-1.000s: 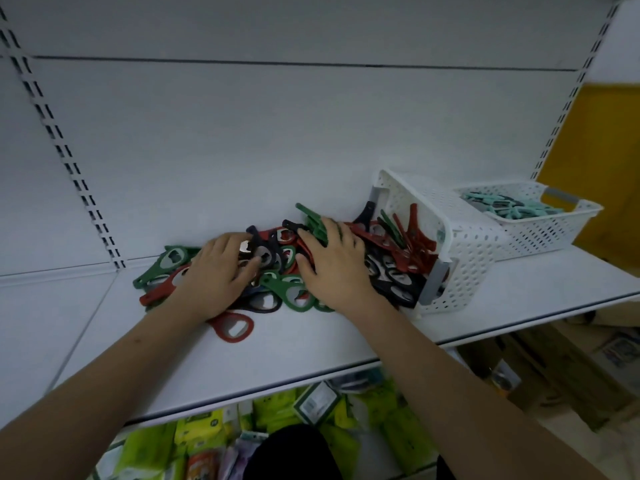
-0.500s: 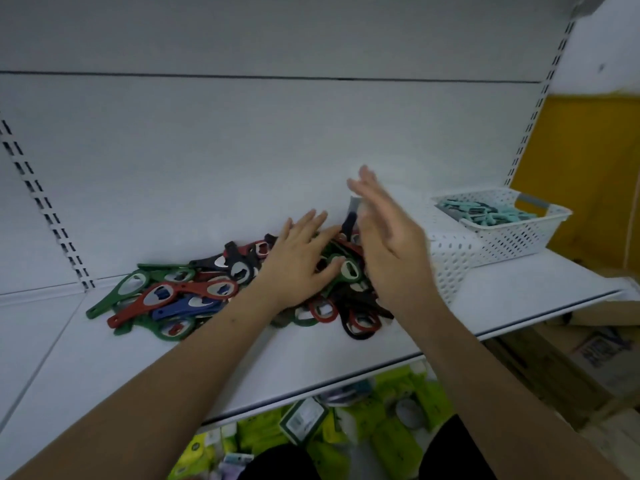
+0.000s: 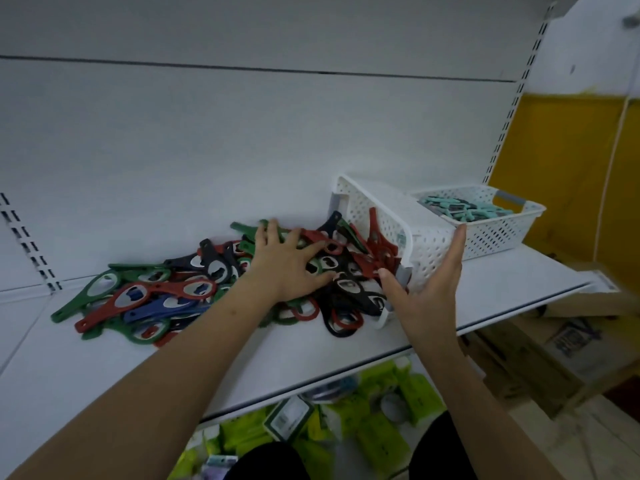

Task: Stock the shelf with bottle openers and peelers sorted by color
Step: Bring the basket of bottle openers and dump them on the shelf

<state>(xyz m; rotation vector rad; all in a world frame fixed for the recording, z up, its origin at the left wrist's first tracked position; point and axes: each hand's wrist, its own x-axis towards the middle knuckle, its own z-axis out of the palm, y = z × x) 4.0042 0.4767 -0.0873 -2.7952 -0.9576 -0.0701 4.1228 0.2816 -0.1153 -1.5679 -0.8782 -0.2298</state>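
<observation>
my left hand (image 3: 289, 263) lies flat, fingers spread, on the bottle openers (image 3: 194, 289); my right hand (image 3: 429, 289), straight-fingered, touches the tipped basket (image 3: 398, 223), its mouth facing left.

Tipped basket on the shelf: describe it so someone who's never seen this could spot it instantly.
On the white shelf, look right of the pile of bottle openers. Two white perforated baskets sit there. The tipped basket lies on its side, its mouth facing the pile with red and dark openers spilling out and the right hand flat against it; the upright basket behind holds teal items.
</observation>
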